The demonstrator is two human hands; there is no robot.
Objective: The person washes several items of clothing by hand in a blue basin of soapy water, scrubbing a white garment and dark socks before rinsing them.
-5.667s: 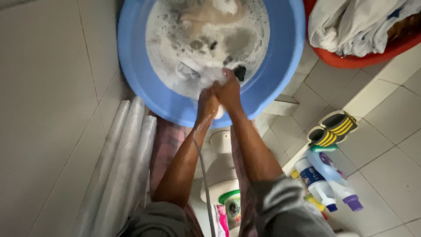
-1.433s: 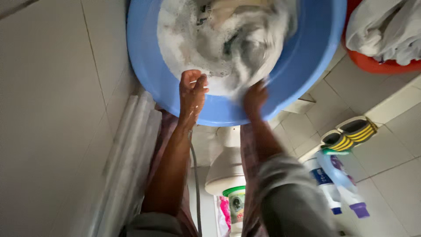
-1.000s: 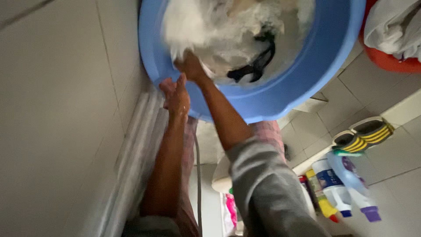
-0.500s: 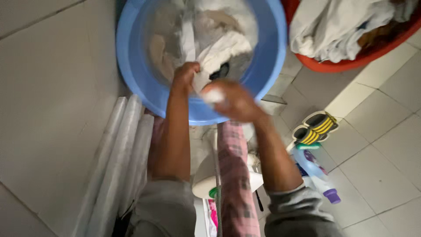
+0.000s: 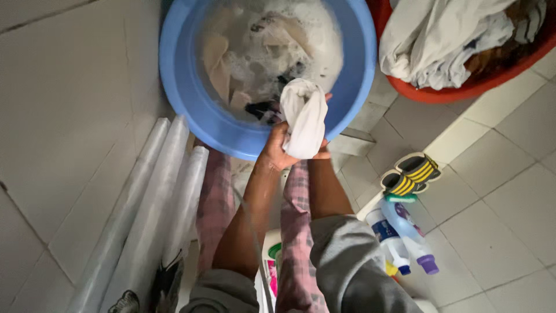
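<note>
A blue plastic basin (image 5: 191, 98) holds soapy water with several soaking clothes, pale and dark. Over its near rim I hold a bunched white wet garment (image 5: 303, 116) with both hands. My left hand (image 5: 273, 149) grips it from below at its lower left. My right hand (image 5: 322, 152) is mostly hidden behind the cloth, with fingertips showing at its right edge. Both forearms are bare, with grey sleeves pushed up.
A red basin (image 5: 446, 91) with a heap of white and dark laundry stands at the upper right. Yellow-striped sandals (image 5: 410, 175) and detergent bottles (image 5: 405, 235) lie on the tiled floor to the right. Clear plastic rolls (image 5: 156, 208) lean along the tiled wall on the left.
The white garment has been lifted out of the water and gathered into a bunch. Both hands have come together on it at the basin's near rim.
</note>
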